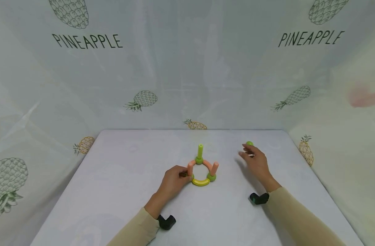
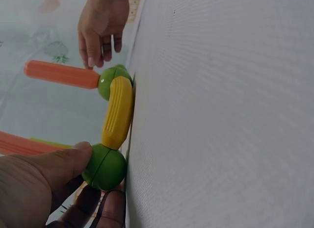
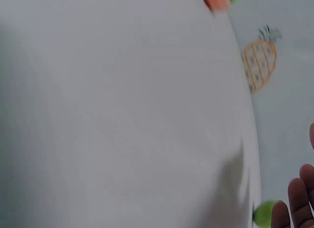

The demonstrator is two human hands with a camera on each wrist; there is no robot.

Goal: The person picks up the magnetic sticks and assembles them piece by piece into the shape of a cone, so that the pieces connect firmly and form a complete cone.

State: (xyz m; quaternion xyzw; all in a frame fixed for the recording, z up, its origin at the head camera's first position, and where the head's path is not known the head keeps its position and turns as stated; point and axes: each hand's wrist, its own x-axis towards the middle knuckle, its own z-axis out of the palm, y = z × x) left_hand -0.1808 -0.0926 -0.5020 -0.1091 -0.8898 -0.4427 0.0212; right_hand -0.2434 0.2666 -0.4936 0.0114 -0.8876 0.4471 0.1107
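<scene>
A ring of curved magnetic-looking toy bars, one yellow point(image 1: 201, 182) and two orange, joined by green balls point(image 1: 199, 160), lies mid-table. One light green rod point(image 1: 200, 150) and two orange rods point(image 1: 214, 168) rise from the balls. At the ring's left, my left hand point(image 1: 172, 182) pinches a green ball point(image 2: 108, 166), thumb above and fingers beneath it; the near orange rod passes behind the thumb. My right hand point(image 1: 256, 165) hovers over the table at the right, fingers loosely bent around nothing. Just beyond its fingertips sits a loose green ball point(image 1: 249, 143), partly hidden.
The white table point(image 1: 129, 147) has its far edge against a pale curtain point(image 1: 181, 68) printed with pineapples. Black wrist cameras point(image 1: 167, 222) are strapped to both forearms. In the right wrist view, part of an orange bar point(image 3: 216, 0) shows at the top edge.
</scene>
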